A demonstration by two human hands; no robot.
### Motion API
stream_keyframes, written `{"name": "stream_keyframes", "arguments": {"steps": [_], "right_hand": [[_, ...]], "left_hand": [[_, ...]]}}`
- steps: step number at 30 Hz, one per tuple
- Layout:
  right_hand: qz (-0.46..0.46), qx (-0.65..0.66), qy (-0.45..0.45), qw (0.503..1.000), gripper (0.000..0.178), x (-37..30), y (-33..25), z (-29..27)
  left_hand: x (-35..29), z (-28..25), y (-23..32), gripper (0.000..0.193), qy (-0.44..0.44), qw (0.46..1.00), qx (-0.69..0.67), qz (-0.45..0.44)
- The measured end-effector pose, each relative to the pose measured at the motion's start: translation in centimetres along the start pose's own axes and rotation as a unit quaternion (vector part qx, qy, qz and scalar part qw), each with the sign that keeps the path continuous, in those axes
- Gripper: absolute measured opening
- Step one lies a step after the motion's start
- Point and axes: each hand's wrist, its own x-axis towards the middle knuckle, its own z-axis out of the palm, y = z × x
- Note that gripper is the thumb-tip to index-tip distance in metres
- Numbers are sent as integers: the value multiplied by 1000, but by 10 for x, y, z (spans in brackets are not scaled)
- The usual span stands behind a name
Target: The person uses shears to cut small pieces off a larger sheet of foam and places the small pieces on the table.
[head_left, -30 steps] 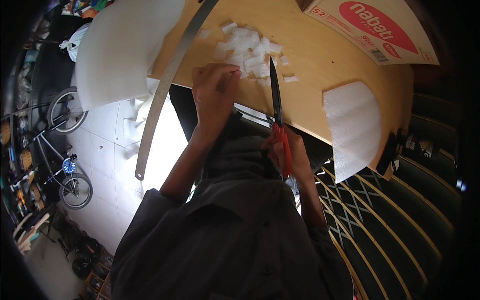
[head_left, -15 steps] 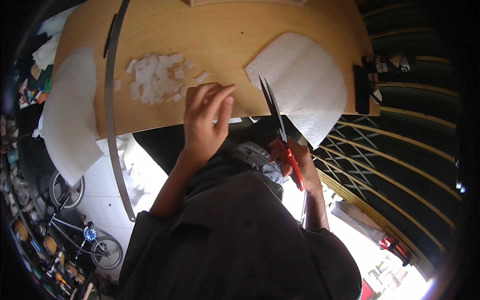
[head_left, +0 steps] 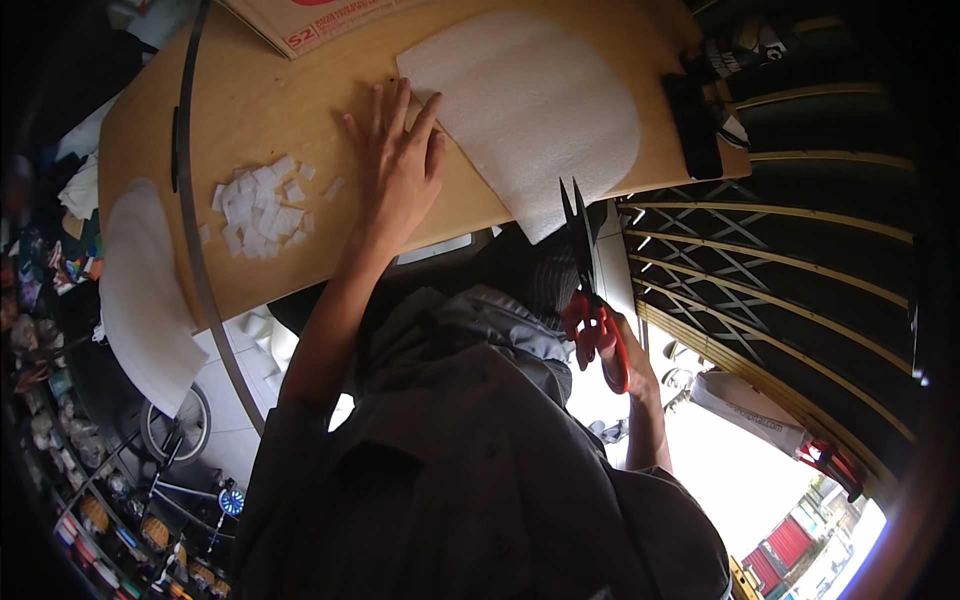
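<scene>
The wooden desk (head_left: 290, 110) is carrying a cardboard box (head_left: 320, 18) showing red print. A white foam sheet (head_left: 530, 90) is lying rightward, faintly rippled, one corner overhanging the near edge. The left hand (head_left: 400, 165) is reaching forward, empty, fingers spread beside the sheet; the right hand (head_left: 602, 345) is gripping red-handled scissors (head_left: 583, 255), their black blades parting slightly. Small white foam pieces (head_left: 260, 210) are lying heaped leftward.
</scene>
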Motion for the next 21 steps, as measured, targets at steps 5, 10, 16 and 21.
{"name": "stream_keyframes", "arguments": {"steps": [5,10,16,21], "right_hand": [[37,-35,-68,996,106,-8,12,-2],[23,-64,-93,993,94,-2,10,3],[26,8,-101,994,80,10,-1,9],[47,12,-110,993,72,13,-5,7]], "left_hand": [[10,1,-17,51,21,998,38,-51],[-9,-27,12,48,5,990,-133,36],[-42,-36,42,44,-54,974,-203,86],[-46,-22,40,33,6,972,-231,49]]}}
